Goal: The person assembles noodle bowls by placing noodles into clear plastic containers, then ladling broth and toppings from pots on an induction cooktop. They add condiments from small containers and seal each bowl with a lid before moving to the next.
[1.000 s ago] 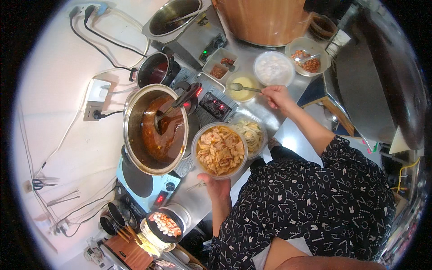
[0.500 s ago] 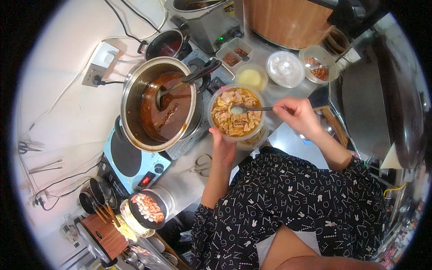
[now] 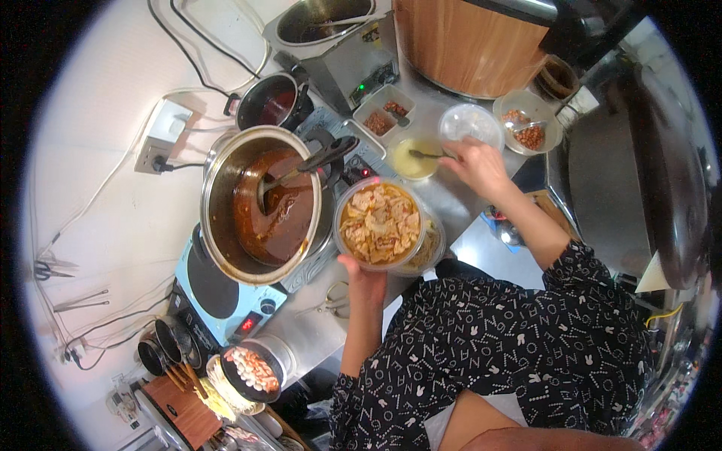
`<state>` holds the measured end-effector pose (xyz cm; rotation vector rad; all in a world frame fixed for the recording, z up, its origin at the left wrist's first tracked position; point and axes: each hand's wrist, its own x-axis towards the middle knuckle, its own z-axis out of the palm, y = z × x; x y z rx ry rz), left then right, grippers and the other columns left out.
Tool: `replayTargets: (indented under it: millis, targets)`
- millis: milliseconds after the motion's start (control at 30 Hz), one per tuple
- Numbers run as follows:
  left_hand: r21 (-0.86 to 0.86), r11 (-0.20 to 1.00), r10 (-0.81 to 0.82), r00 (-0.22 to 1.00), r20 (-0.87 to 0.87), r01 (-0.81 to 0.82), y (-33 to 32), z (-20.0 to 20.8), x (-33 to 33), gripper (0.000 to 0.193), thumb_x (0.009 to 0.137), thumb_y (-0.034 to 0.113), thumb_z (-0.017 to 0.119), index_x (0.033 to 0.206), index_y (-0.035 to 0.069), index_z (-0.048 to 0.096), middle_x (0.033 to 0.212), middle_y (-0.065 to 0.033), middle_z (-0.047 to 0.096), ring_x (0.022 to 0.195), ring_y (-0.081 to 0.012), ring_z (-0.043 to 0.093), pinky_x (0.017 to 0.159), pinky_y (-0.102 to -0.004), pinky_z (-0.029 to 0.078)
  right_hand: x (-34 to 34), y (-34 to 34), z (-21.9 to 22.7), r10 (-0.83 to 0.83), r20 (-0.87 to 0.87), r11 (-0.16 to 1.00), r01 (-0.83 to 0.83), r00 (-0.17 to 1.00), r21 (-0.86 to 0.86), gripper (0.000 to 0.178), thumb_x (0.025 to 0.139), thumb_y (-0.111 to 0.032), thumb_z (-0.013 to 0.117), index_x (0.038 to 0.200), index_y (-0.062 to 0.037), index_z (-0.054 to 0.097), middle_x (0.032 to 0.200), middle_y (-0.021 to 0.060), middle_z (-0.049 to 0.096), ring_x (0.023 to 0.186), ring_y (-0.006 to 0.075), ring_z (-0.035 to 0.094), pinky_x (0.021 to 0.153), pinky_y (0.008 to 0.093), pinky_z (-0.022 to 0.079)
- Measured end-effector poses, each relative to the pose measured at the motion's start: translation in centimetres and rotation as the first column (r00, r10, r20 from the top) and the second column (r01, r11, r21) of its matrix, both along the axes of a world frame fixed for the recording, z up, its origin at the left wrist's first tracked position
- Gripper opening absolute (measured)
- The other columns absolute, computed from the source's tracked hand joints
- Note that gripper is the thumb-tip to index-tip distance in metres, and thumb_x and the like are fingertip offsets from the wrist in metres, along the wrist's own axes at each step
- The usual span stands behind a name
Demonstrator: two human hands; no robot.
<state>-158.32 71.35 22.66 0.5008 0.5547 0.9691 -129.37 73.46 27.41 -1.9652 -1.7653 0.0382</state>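
In my left hand (image 3: 365, 282) I hold a round clear plastic bowl (image 3: 378, 224) full of sliced meat in brown broth, its fingers wrapped round the near side. My right hand (image 3: 475, 167) grips a small dark spoon (image 3: 430, 155); the spoon's tip is in a round tub (image 3: 412, 167) of pale yellow contents. Partly under the held bowl, another clear container (image 3: 432, 252) with food in it shows at the right. To the left stands a large steel pot (image 3: 263, 139) of reddish-brown sauce, a black-handled ladle (image 3: 304, 167) resting inside.
Beyond the tub sit a two-part box (image 3: 385, 113) of small brown pieces, a white-lidded container (image 3: 472, 124) and a tub of peanuts (image 3: 543, 105). Scissors (image 3: 336, 299) lie near the bowl. At left are a blue hotplate (image 3: 248, 289) and a pan of sliced sausages (image 3: 256, 372).
My right hand has carried the spoon from over the meat bowl away to the pale yellow tub. The view has shifted slightly; my left hand still holds the bowl.
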Motion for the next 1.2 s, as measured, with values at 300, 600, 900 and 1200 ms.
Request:
replayTargets:
  millis: [300, 600, 900, 1200]
  targets:
    - [-0.024, 0.999, 0.036, 0.999, -0.030, -0.037, -0.4, 0.7, -0.1, 0.097, 0.076, 0.073, 0.046, 0.147, 0.011, 0.024, 0.149, -0.0079, 0.032, 0.135, -0.0279, 0.034, 0.112, -0.0475, 0.029, 2.3, 12.1, -0.9, 0.365, 0.255, 0.923, -0.385, 0.895, 0.029, 0.024, 0.082, -0.027, 0.064, 0.101, -0.0126, 0.067, 0.092, 0.0091, 0.060, 0.088, 0.0290, 0.061, 0.070, 0.0422, 0.051]
    - [-0.106, 0.992, 0.073, 0.997, -0.006, -0.073, -0.1, 0.4, 0.2, 0.096, 0.079, 0.071, 0.049, 0.146, 0.006, 0.024, 0.149, -0.0094, 0.033, 0.136, -0.0266, 0.033, 0.113, -0.0453, 0.028, 5.4, 15.1, -0.9, 0.084, -0.165, 0.987, -0.058, 0.983, 0.153, 0.029, 0.081, -0.029, 0.059, 0.082, -0.0018, 0.069, 0.072, 0.0177, 0.066, 0.069, 0.0380, 0.064, 0.068, 0.0439, 0.052]
    - [-0.083, 0.996, 0.023, 0.999, -0.046, -0.027, 1.3, 0.6, 2.0, 0.095, 0.078, 0.075, 0.042, 0.147, 0.011, 0.024, 0.149, -0.0090, 0.032, 0.136, -0.0279, 0.033, 0.112, -0.0477, 0.027, 7.5, 14.8, -1.1, -0.165, -0.589, 0.983, 0.180, 0.791, -0.034, 0.027, 0.083, -0.027, 0.059, 0.082, -0.0029, 0.071, 0.064, 0.0080, 0.066, 0.058, 0.0154, 0.064, 0.060, 0.0306, 0.052]
    - [-0.069, 0.997, -0.034, 0.998, 0.058, 0.038, 3.0, 1.0, 4.4, 0.088, 0.087, 0.069, 0.035, 0.148, 0.008, 0.019, 0.151, -0.0091, 0.029, 0.137, -0.0269, 0.030, 0.113, -0.0462, 0.025, 6.1, 10.6, 4.1, -0.028, -0.931, 1.000, 0.007, 0.364, -0.027, 0.021, 0.090, -0.019, 0.058, 0.081, -0.0013, 0.065, 0.066, 0.0013, 0.061, 0.053, 0.0069, 0.054, 0.046, 0.0213, 0.043]
